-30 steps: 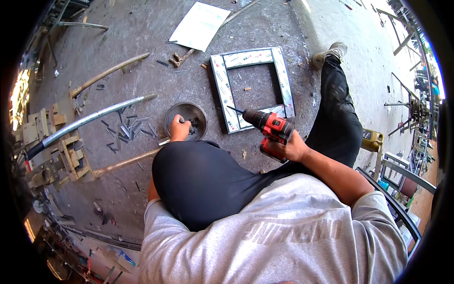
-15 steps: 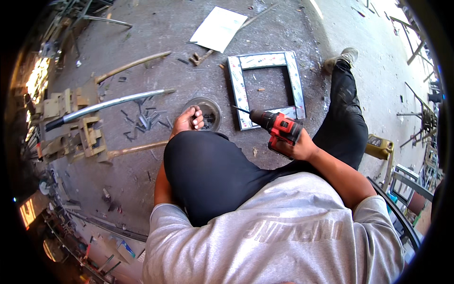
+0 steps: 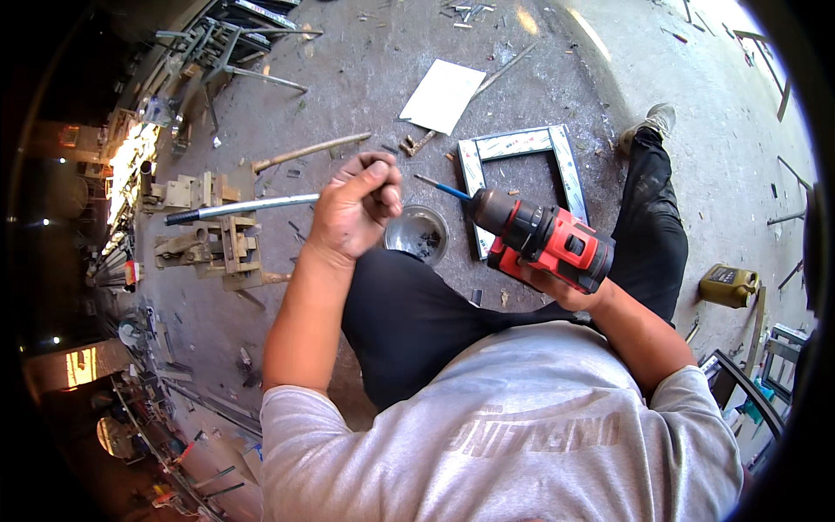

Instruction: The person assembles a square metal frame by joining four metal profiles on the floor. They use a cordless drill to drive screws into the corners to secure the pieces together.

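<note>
My right hand is wrapped round the grip of a red and black cordless drill, raised over my lap. Its long bit, with a blue sleeve, points to the upper left. My left hand is lifted beyond my left knee with the fingers curled and thumb pressed in; what they hold, if anything, is too small to make out. Below and right of it, a round metal bowl on the floor holds small dark pieces. Behind the drill lies a rectangular frame of film-wrapped bars, partly hidden by the drill.
A white sheet lies on the floor beyond a hammer-like tool. To the left stand metal fixtures with a long silver handle and a wooden handle. A yellow-brown jerrycan stands at the right.
My left hand has risen from beside the bowl and moved slightly right. The drill has come up closer to me and to the right. The whole view has shifted.
</note>
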The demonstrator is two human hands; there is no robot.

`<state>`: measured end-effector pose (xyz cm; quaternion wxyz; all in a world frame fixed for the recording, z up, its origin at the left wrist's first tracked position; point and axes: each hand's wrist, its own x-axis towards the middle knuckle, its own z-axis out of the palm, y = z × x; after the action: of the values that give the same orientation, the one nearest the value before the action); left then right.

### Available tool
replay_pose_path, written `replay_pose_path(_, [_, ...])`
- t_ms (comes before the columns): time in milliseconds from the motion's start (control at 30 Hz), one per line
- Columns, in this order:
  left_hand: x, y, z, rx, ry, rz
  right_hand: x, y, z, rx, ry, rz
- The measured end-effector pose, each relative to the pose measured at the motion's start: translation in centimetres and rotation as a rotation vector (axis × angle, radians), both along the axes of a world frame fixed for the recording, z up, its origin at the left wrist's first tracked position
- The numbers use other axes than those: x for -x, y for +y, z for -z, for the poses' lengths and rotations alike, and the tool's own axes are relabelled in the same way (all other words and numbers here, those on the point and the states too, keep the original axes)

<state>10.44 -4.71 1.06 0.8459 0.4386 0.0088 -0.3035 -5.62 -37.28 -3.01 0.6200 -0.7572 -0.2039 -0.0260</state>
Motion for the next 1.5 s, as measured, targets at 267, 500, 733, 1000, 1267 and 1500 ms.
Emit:
replay_pose_path(267, [3.7,-7.1,-2.2,0.297,0.102,-0.008,1.0,-0.2,-0.9,-0.054,-0.07,0.09])
replay_pose_path(500, [4.6,-7.6,-1.7,0.284,0.068,-0.051,2.3,0.1,-1.3,-0.224,0.177,0.085])
replay_pose_path(733, [4.3,-7.8,-2.3,0.091,-0.085,-0.075,2.0,-0.2,-1.5,-0.215,0.233,0.052])
replay_pose_path(1000, [4.0,-8.0,0.3,0.107,-0.044,-0.115,0.4,-0.2,-1.2,-0.133,0.221,0.069])
replay_pose_path(1267, [1.1,-5.4,1.1,-0.034,0.086,-0.454,-9.5,-0.4,3.2,-0.074,0.641,0.397])
replay_pose_path(1500, [-2.8,-3.2,3.2,0.028,0.04,-0.438,-20.3,-2.7,14.6,0.37,0.903,0.384])
